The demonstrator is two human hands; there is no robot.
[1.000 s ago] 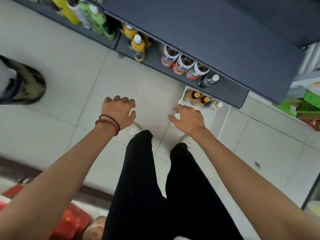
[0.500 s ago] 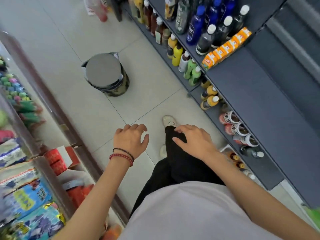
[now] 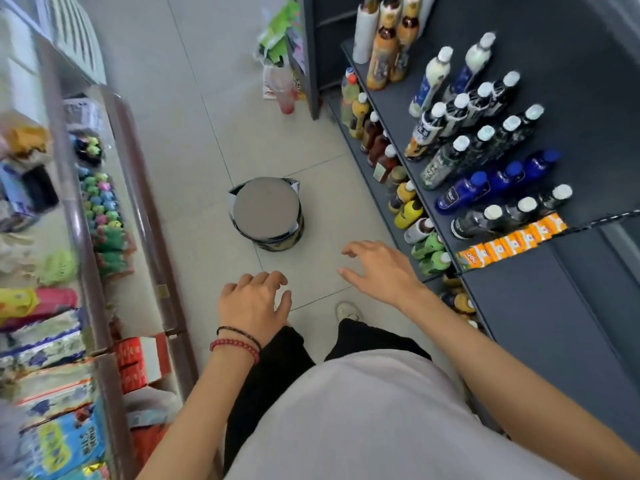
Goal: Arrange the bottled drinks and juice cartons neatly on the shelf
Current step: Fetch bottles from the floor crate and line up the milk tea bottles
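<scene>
The left grip [image 3: 254,303] and right grip [image 3: 384,271] hover spread, holding nothing. At right, bottles [image 3: 460,157] and juice cartons [image 3: 512,239] crowd the shelf [image 3: 554,306]; a hasty reach could topple a row, and the bin [image 3: 266,213] ahead invites a stumble.

2 hands [image 3: 254,303] [image 3: 381,271], 1 bin [image 3: 266,212], 3 blue btls [image 3: 464,190]
</scene>
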